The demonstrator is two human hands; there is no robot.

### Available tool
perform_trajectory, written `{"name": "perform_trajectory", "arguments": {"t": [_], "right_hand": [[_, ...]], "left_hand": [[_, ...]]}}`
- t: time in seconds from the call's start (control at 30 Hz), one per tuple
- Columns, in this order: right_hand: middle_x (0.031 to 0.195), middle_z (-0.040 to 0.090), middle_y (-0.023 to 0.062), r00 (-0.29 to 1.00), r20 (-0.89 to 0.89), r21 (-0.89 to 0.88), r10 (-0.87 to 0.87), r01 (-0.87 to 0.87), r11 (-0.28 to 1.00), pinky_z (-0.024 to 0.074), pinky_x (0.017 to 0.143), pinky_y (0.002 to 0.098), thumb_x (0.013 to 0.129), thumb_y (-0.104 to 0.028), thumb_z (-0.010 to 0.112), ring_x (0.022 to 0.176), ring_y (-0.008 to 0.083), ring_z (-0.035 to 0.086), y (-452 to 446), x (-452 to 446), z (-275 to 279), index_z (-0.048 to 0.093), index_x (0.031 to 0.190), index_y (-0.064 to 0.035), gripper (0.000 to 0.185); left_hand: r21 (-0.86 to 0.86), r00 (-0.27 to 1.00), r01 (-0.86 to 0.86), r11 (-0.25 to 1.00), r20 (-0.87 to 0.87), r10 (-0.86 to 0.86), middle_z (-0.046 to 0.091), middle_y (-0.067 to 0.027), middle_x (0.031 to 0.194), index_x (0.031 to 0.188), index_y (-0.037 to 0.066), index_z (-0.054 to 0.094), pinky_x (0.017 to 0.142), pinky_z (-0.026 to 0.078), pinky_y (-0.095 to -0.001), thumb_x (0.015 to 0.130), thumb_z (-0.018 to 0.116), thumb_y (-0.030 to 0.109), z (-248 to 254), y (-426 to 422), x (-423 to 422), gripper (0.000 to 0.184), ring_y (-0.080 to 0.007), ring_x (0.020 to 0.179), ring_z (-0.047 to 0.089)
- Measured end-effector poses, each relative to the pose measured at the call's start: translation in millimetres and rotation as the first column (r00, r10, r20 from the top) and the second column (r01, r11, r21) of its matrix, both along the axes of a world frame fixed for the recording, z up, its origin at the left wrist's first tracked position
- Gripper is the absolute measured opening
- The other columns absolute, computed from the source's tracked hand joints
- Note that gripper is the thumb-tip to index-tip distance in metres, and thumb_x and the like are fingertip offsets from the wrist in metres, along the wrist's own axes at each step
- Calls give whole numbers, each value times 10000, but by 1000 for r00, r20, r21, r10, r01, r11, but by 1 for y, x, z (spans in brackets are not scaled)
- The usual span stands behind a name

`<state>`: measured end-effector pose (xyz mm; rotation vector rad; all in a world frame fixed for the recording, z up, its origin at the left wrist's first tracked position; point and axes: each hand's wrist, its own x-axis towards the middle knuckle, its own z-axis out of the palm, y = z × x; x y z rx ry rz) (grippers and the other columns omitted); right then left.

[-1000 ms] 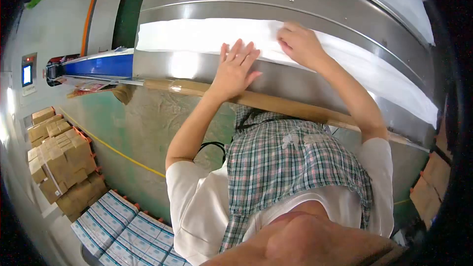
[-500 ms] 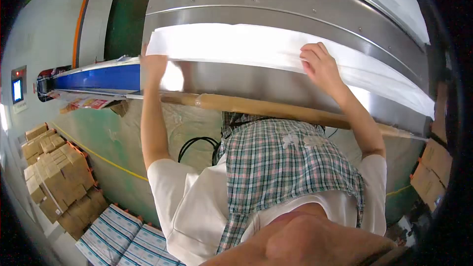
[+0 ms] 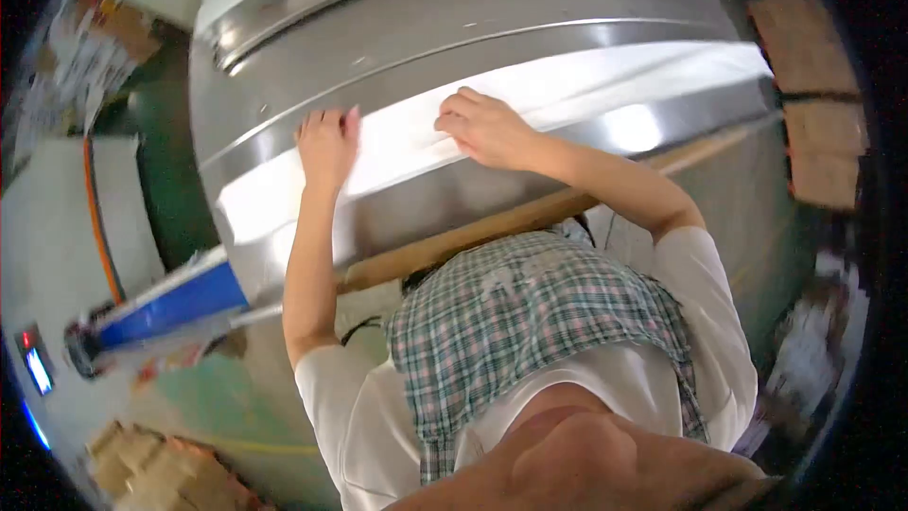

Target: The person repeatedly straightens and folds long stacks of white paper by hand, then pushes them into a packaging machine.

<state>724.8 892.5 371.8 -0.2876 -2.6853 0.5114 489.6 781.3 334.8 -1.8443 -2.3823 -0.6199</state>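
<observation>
A long white folded sheet [image 3: 605,85], paper or thin film, lies across the sloping metal surface in front of me. My left hand [image 3: 328,147] is over its left part, fingers bent at the far edge and thumb apart from them. Farther right, my right hand [image 3: 487,128] rests at the middle of the sheet. Its fingers and thumb are curled together at the sheet, with the exact grip partly hidden. Creases run along the sheet to the right of this hand.
The metal surface [image 3: 416,213] ends in a brown padded edge [image 3: 454,238] against my checked apron [image 3: 530,322]. At left are a blue belt [image 3: 175,308] and a lit display [image 3: 38,371]. Cardboard boxes stand at right [image 3: 823,147] and lower left [image 3: 161,468].
My view has turned, so the machine appears tilted and shifted. My left hand has left the sheet's left end and moved inward. Both hands are now closer together.
</observation>
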Motion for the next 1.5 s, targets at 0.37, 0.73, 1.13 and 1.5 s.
{"name": "perform_trajectory", "arguments": {"t": [0.37, 0.73, 1.13, 1.5], "right_hand": [[951, 475, 75, 951, 155, 96, -266, 253, 963, 465, 701, 330, 574, 4, 588, 913, 249, 479, 93, 120, -26, 517, 896, -69, 339], [995, 472, 84, 918, 186, 172, -351, 321, 931, 480, 693, 361, 578, -15, 597, 909, 263, 508, 188, 217, -17, 525, 979, -76, 412], [840, 505, 50, 645, 246, 413, -724, 606, 680, 472, 596, 377, 655, -59, 562, 745, 256, 569, 289, 364, -13, 519, 862, -101, 215], [859, 529, 67, 388, -162, 351, -907, 882, 315, 468, 597, 390, 733, -110, 541, 747, 295, 567, 369, 460, -52, 558, 813, -133, 85]], "left_hand": [[-176, 975, -127, 976, 156, 155, 509, -175, 693, 751, 6, 498, 574, 396, -434, 788, 445, 88, -48, -143, -71, 105, -373, 655, 506], [-370, 673, -723, 584, -186, 716, 525, -118, 1159, 1111, 80, 551, 838, 388, -457, 895, 315, 405, -22, -125, -40, 456, -327, 1037, 487], [-438, 617, -761, 479, -258, 744, 491, -37, 1220, 1142, 180, 540, 907, 260, -559, 886, 272, 508, -19, -38, 52, 495, -306, 1191, 346], [-435, 620, -753, 493, -219, 754, 487, -26, 1238, 1147, 170, 548, 913, 246, -583, 888, 256, 507, -28, -25, 57, 516, -324, 1204, 328]]}}
